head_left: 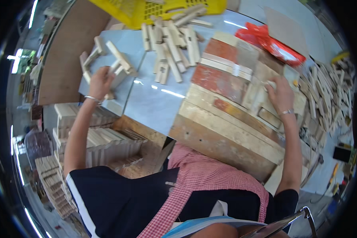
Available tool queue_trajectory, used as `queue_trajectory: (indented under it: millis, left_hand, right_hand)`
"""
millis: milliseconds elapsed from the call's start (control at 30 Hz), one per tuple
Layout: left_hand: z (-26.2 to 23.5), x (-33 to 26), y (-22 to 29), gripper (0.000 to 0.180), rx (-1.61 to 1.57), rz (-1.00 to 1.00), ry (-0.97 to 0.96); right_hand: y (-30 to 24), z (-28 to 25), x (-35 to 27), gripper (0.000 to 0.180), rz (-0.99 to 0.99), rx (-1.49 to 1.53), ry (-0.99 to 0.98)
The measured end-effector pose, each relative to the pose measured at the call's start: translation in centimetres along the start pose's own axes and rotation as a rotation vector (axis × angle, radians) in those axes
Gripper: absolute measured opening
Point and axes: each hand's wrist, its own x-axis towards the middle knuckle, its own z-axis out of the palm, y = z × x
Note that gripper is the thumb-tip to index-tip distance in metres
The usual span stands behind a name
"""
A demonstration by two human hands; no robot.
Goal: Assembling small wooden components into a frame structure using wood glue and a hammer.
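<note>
My left hand (100, 83) is at the left of the pale tabletop, its fingers closed on a joined wooden piece (119, 67). Another angled wooden piece (92, 55) lies just beyond it. Over the right part of the wooden work board (226, 121), my right hand (281, 95) has its fingers bent together. Something small and pale shows at those fingertips, too blurred to name. Beneath and beside that hand are wooden blocks (269, 118) on the board. White strips (226, 67) cross the board's reddish patches.
Several slotted wooden bars (168, 49) are heaped in the middle, below a yellow plastic crate (127, 12). A red plastic bag (271, 43) lies behind the board. More wooden sticks (325, 93) pile up at the right. Stacked wood slats (103, 142) stand at lower left.
</note>
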Motion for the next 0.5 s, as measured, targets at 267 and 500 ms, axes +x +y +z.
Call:
queue_trajectory:
  millis: [267, 500]
  left_hand:
    - [3.3, 0.2, -3.6, 0.030, 0.075, -0.067, 0.007]
    - [5.6, 1.6, -12.8, 0.027, 0.090, -0.072, -0.176]
  right_hand:
    - [2.4, -9.8, -10.6, 0.020, 0.337, 0.241, 0.193]
    - [7.3, -9.9, -24.5, 0.022, 0.570, -0.040, 0.309]
